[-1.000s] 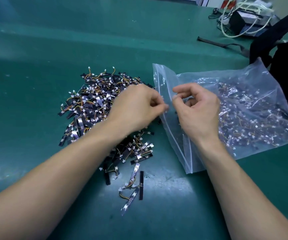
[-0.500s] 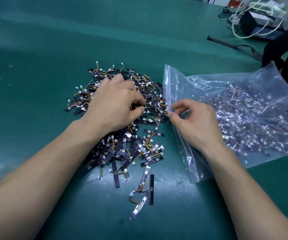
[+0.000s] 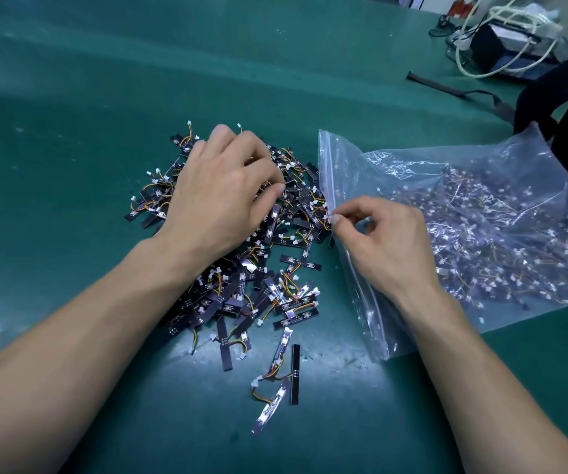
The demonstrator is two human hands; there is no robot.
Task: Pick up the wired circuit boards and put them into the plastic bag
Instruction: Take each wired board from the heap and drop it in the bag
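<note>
Boards (image 3: 241,289) lay heaped on the green table (image 3: 70,148), just left of the bag (image 3: 481,186): slim black strips, each trailing short orange-and-yellow wires to a small white plug, with a few stragglers loose at the near edge. Left hand (image 3: 221,196) sat clawed over the heap's far half, fingers curled into a clump. Right hand (image 3: 385,241) pinched the bag's zip edge between thumb and forefinger. More boards showed through the clear plastic.
</note>
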